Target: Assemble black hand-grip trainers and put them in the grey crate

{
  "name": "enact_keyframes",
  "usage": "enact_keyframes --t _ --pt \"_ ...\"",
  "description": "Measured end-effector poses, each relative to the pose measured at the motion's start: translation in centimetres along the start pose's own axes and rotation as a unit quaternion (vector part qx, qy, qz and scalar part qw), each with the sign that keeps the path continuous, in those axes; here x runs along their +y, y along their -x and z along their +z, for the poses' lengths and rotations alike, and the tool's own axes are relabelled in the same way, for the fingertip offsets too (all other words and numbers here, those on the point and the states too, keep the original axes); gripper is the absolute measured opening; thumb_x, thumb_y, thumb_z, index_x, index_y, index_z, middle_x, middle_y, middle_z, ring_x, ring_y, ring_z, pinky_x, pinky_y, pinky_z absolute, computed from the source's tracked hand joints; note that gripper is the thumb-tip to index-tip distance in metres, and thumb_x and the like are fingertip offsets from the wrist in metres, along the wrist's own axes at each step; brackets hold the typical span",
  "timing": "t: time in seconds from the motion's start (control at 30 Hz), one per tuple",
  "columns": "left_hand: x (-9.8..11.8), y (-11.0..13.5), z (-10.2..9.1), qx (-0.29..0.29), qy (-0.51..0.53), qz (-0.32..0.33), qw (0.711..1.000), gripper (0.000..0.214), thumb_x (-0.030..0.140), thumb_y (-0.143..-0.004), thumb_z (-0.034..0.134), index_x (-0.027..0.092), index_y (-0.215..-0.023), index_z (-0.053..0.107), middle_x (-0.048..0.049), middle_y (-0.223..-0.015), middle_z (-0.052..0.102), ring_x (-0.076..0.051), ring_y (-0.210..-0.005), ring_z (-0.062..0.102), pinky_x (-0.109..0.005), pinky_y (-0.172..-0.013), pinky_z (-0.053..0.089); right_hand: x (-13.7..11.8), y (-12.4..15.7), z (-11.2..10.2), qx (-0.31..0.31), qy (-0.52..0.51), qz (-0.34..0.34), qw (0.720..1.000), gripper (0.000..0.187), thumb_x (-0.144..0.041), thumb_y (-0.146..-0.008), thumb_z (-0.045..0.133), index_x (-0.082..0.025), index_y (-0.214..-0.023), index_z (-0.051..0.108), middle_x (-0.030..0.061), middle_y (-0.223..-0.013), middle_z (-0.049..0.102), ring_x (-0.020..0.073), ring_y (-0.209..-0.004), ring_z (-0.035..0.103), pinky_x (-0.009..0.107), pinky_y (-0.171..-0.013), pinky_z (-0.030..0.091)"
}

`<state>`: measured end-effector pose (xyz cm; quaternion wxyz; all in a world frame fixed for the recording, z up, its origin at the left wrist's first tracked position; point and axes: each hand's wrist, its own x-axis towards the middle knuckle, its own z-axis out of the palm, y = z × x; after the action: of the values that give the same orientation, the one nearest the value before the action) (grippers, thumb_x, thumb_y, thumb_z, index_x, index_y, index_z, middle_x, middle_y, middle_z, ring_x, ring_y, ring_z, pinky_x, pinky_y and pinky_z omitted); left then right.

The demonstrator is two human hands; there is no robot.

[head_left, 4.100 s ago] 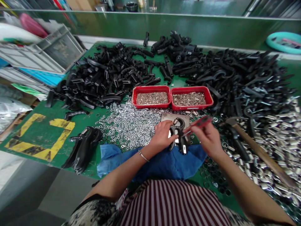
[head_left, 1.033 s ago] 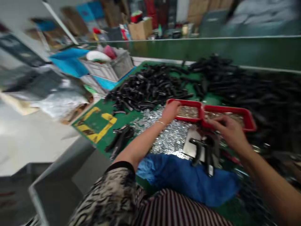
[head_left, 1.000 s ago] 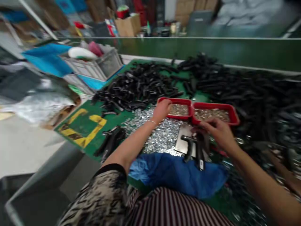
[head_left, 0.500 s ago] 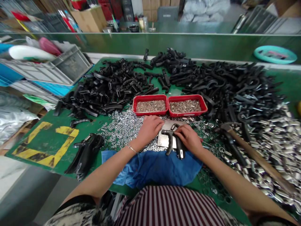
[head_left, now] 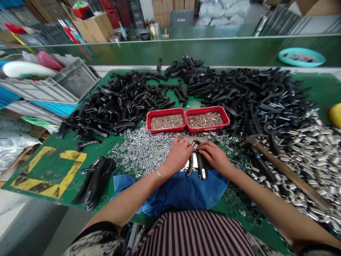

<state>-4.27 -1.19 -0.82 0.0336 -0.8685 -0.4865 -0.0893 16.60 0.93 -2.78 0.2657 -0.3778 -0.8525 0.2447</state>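
Over a metal plate (head_left: pixel 195 139), both of my hands meet at a black plastic handle assembly. My left hand (head_left: pixel 179 153) is closed, its fingertips pinching at the top of a black curved handle (head_left: pixel 190 166), whose upper end it hides. My right hand (head_left: pixel 215 157) has its fingers closed on a black straight handle (head_left: pixel 202 168), with a pale label near its lower end. A dark hooked piece (head_left: pixel 196 142) shows between my fingertips. Small metal nuts (head_left: pixel 138 145) lie scattered left of the plate, and a blue cloth (head_left: pixel 183 193) is spread below it.
Two red trays (head_left: pixel 166 130) of small metal parts stand behind the plate. Piles of black handles (head_left: pixel 117 103) line the back. A hammer (head_left: pixel 290 170) lies right, beside silver sleeves (head_left: pixel 314 156). Assembled black pieces (head_left: pixel 94 185) rest front left; a grey crate (head_left: pixel 77 80) stands beyond.
My left hand has moved right from beside the plate onto the top of the curved handle. My right hand stays on the straight handle. The view has shifted slightly.
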Motion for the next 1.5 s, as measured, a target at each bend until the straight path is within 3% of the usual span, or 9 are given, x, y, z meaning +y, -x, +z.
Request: enact_keyframes --t 0.23,0.47,0.57,0.7,0.87,1.0,1.17,1.33,1.5 --pt "0.2 -0.7 -0.5 -0.011 -0.068 0.087 0.994 0.03 0.015 -0.101 0.041 0.014 -0.089 0.068 -0.0099 -0.09 0.064 -0.025 -0.092 0.054 -0.045 -0.092 0.037 1.1 5.0 -4.4 0.029 0.041 0.049 0.998 0.024 -0.032 -0.102 0.046 -0.025 -0.114 0.066 0.0098 -0.115 0.066 0.0255 -0.111 0.061 0.046 -0.098 0.051" --pt "0.1 -0.1 -1.2 -0.05 -0.086 0.146 0.984 0.031 0.015 -0.1 0.04 0.012 -0.097 0.071 -0.0132 -0.097 0.066 -0.029 -0.096 0.056 -0.047 -0.09 0.038 4.9 10.5 -11.8 0.059 0.245 0.127 0.959 0.028 -0.04 -0.1 0.043 -0.024 -0.11 0.064 0.0162 -0.111 0.066 0.0358 -0.104 0.059 0.055 -0.094 0.043" --pt "0.2 0.7 -1.0 -0.059 -0.066 0.119 0.989 0.032 0.014 -0.1 0.04 0.01 -0.114 0.068 -0.0149 -0.109 0.066 -0.028 -0.1 0.057 -0.045 -0.089 0.041 6.9 13.1 -13.7 0.057 0.316 0.181 0.93 0.031 -0.049 -0.098 0.039 -0.027 -0.1 0.061 0.0191 -0.092 0.062 0.0413 -0.09 0.057 0.059 -0.083 0.04" --pt "0.3 1.9 0.0 -0.028 0.043 0.011 0.999 0.035 0.02 -0.1 0.045 0.016 -0.131 0.061 -0.0133 -0.119 0.065 -0.026 -0.108 0.058 -0.042 -0.092 0.046 8.0 14.8 -14.7 0.062 0.271 0.195 0.941 0.032 -0.058 -0.093 0.044 -0.032 -0.075 0.047 0.0126 -0.071 0.049 0.0378 -0.073 0.051 0.055 -0.072 0.037" --pt "-1.5 2.1 0.0 -0.004 0.197 -0.044 0.979 0.031 0.024 -0.099 0.05 0.019 -0.124 0.067 -0.0099 -0.122 0.066 -0.021 -0.112 0.06 -0.038 -0.098 0.047 5.7 13.7 -16.3 0.11 0.339 0.19 0.915 0.033 -0.063 -0.093 0.037 -0.032 -0.084 0.044 0.0176 -0.084 0.054 0.0407 -0.087 0.052 0.052 -0.065 0.038" --pt "-6.8 -1.0 -2.0 0.034 0.12 -0.11 0.986 0.031 0.024 -0.1 0.047 0.02 -0.122 0.069 -0.0096 -0.123 0.067 -0.023 -0.116 0.059 -0.04 -0.103 0.044 2.2 11.4 -15.0 0.01 0.202 0.239 0.95 0.03 -0.06 -0.091 0.046 -0.03 -0.088 0.046 0.0121 -0.075 0.061 0.0282 -0.06 0.056 0.043 -0.053 0.04" --pt "-13.7 -6.0 -3.1 -0.12 -0.026 -0.248 0.961 0.024 0.017 -0.087 0.059 0.01 -0.103 0.076 -0.0186 -0.103 0.074 -0.03 -0.104 0.066 -0.037 -0.092 0.048 -3.7 7.9 -10.2 -0.128 0.03 0.232 0.964 0.032 -0.059 -0.095 0.046 -0.029 -0.084 0.052 0.0025 -0.064 0.062 0.023 -0.055 0.06 0.036 -0.052 0.045" --pt "-14.6 -6.6 -2.0 -0.111 -0.015 -0.225 0.968 0.026 0.012 -0.088 0.053 0.006 -0.101 0.075 -0.0216 -0.102 0.073 -0.031 -0.104 0.068 -0.037 -0.093 0.048 -6.3 4.8 -7.6 -0.071 0.018 0.216 0.974 0.033 -0.053 -0.1 0.035 -0.029 -0.084 0.051 0.0021 -0.066 0.063 0.0215 -0.056 0.061 0.033 -0.054 0.045" --pt "-14.7 -5.0 -1.1 -0.05 -0.004 -0.224 0.973 0.032 0.016 -0.096 0.043 0.008 -0.106 0.073 -0.021 -0.109 0.071 -0.03 -0.103 0.066 -0.04 -0.093 0.049 -5.2 3.7 -6.4 -0.139 0.002 0.232 0.963 0.036 -0.055 -0.1 0.037 -0.026 -0.097 0.057 0.0015 -0.065 0.064 0.0215 -0.058 0.063 0.03 -0.056 0.046"
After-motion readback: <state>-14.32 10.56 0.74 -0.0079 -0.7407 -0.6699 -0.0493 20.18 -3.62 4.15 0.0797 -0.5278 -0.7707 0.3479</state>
